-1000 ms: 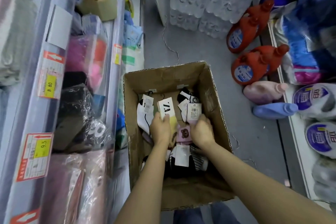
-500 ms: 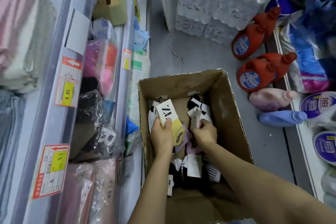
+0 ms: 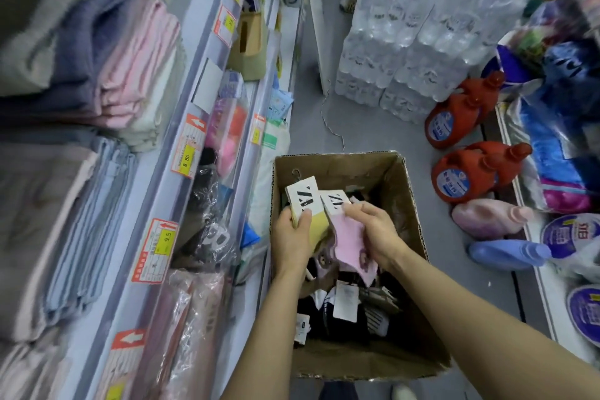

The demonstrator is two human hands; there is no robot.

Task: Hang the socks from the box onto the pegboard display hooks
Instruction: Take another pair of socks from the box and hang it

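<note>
An open cardboard box [image 3: 402,191] sits on the floor below me, with several carded socks [image 3: 344,302] loose in its bottom. My left hand [image 3: 290,239] grips a yellow pair of socks [image 3: 316,227] by its white label card, which has a small hook on top. My right hand [image 3: 376,230] holds a pink pair of socks [image 3: 349,242] with the same kind of card. Both pairs are lifted above the pile, side by side. No pegboard or hooks are in view.
Shelves with price tags [image 3: 186,156], folded towels [image 3: 130,75] and bagged goods run along the left. Stacked water bottle packs [image 3: 406,42] stand beyond the box. Red detergent jugs [image 3: 467,172], a pink bottle and a blue bottle [image 3: 506,255] lie on the floor to the right.
My right hand has picked a pink pair out of the pile and raised it beside the yellow pair in my left hand. The view has tilted up and left.
</note>
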